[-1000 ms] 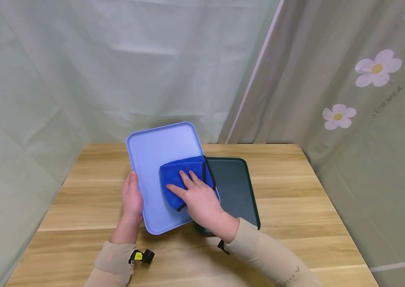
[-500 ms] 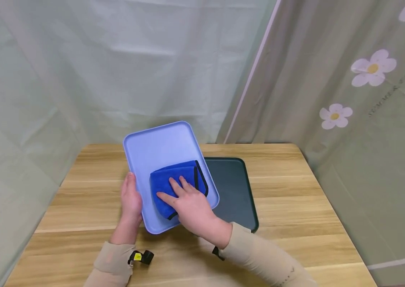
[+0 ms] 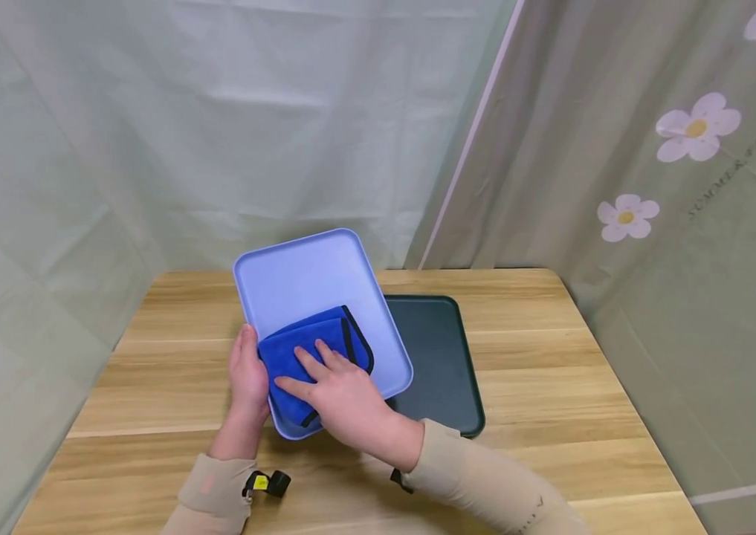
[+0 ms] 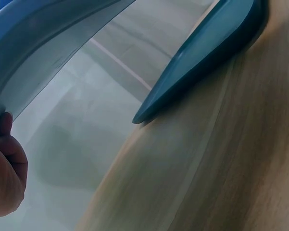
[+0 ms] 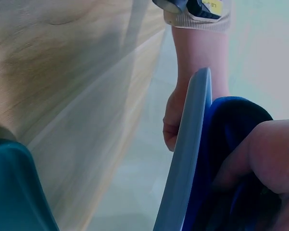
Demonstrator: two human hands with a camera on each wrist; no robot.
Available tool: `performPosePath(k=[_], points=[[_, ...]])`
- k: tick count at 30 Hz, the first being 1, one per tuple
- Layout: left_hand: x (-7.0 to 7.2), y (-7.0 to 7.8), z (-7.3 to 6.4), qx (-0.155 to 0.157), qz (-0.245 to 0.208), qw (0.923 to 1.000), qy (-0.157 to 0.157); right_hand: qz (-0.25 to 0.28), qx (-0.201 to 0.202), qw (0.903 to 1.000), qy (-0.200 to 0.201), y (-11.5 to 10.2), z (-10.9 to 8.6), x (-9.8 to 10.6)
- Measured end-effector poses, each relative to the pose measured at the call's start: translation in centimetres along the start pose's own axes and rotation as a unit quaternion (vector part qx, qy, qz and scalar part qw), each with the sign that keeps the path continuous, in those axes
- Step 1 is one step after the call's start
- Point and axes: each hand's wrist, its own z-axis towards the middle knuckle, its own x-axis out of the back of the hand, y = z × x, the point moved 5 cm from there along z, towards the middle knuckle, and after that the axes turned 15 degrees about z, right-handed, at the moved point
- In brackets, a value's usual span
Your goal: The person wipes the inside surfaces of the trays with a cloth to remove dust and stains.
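My left hand (image 3: 248, 375) grips the left edge of a light blue rectangular tray (image 3: 304, 279), which is held tilted above the table. Its fingers (image 4: 8, 159) curl at the underside of the tray in the left wrist view. A folded blue cloth with black edging (image 3: 304, 338) lies against the lower left part of the tray's inner face. My right hand (image 3: 351, 405) presses on that cloth with its fingers spread. In the right wrist view the cloth (image 5: 235, 108) bunches up beside the right hand, and the tray (image 5: 187, 144) is seen edge-on.
A dark green tray (image 3: 438, 364) lies on the wooden table (image 3: 551, 386), partly covered by the blue tray in the head view. Pale curtains (image 3: 324, 134) hang behind the table, with printed flowers at the right. A black strap device (image 3: 270, 483) sits on the left wrist.
The right hand has slid the cloth left and down across the light blue tray, from its right side to its lower left. The left hand and tray stay nearly in place.
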Motion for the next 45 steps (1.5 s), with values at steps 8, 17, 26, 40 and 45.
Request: performPosePath(k=[8, 17, 26, 40, 45], points=[[0.2, 0.0, 0.0, 0.006, 0.001, 0.9999, 0.009, 0.001, 0.022, 0.9997, -0.007, 0.3, -0.2, 0.2], [0.2, 0.1, 0.2, 0.01, -0.003, 0.9998, 0.018, 0.014, 0.025, 0.9996, -0.008, 1.7, -0.9, 0.5], [0.9, 0.4, 0.7, 0.002, 0.001, 0.9989, 0.046, 0.019, -0.024, 0.9995, 0.01, 3.3, -1.7, 0.9], [0.8, -0.1, 0.7, 0.024, -0.001, 0.9981, 0.057, 0.014, -0.073, 0.997, 0.019, 3.6, -2.1, 0.9], [0.5, -0.2, 0.6, 0.019, -0.013, 0.9976, 0.065, 0.002, -0.066, 0.9975, 0.023, 3.0, -1.8, 0.8]])
